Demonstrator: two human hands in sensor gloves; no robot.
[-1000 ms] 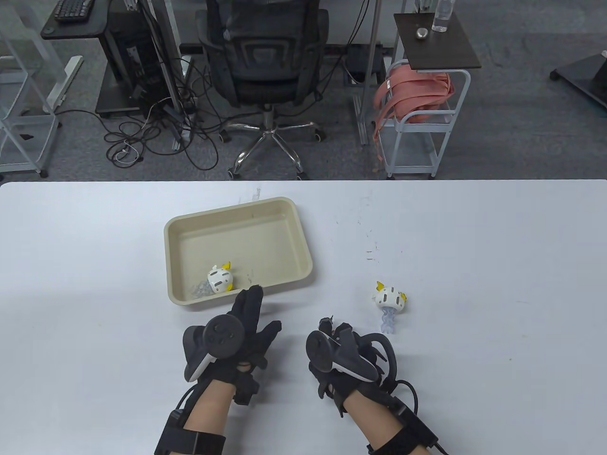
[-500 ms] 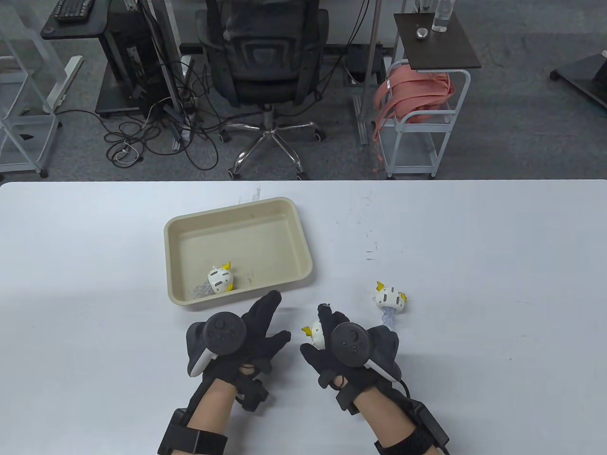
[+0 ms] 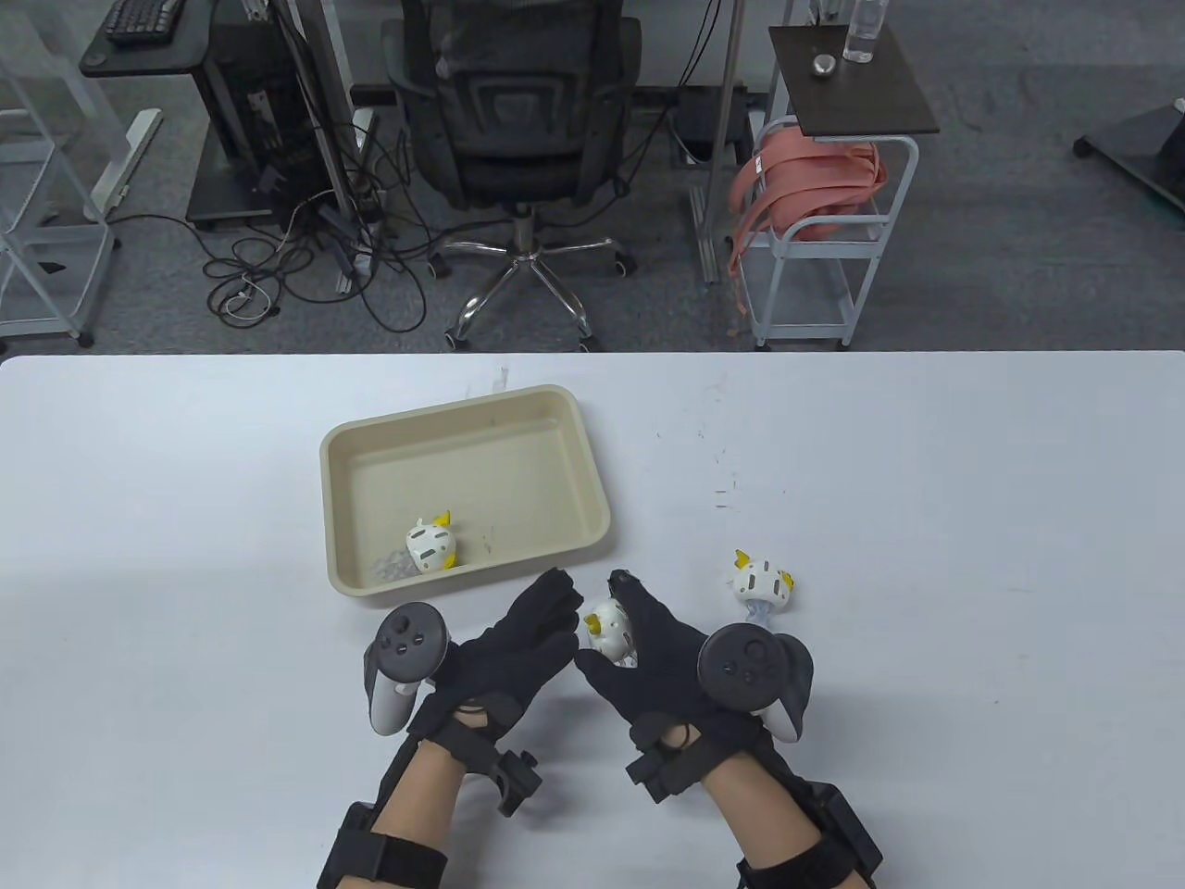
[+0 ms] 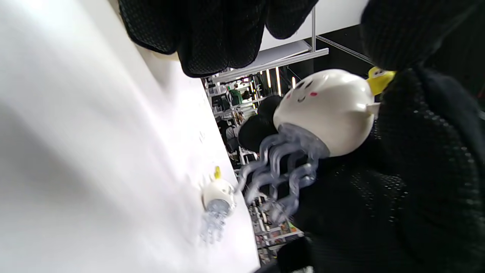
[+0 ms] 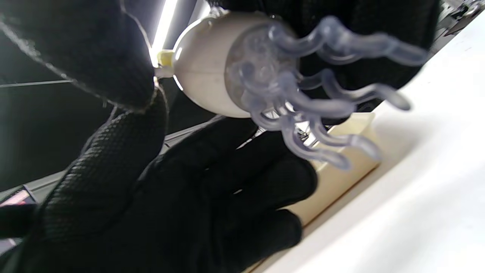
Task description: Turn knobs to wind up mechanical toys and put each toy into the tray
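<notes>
White jellyfish toy (image 3: 608, 632) is pinched in right hand (image 3: 668, 659); left hand (image 3: 514, 648), fingers straight, holds nothing. Yellow knob (image 4: 380, 79) is small, so fingers may slip & toy drop on table (image 3: 926, 482), not in tray (image 3: 370, 454).

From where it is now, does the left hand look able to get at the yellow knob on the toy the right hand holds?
Probably yes: the left hand is open beside the held jellyfish toy, and its yellow knob faces it uncovered.

Your gloved fingers (image 5: 94, 49) are gripping a white jellyfish toy (image 5: 206, 66), its clear tentacles (image 5: 314, 94) dangling above the beige tray (image 5: 341, 170) and white table (image 5: 416, 197).
</notes>
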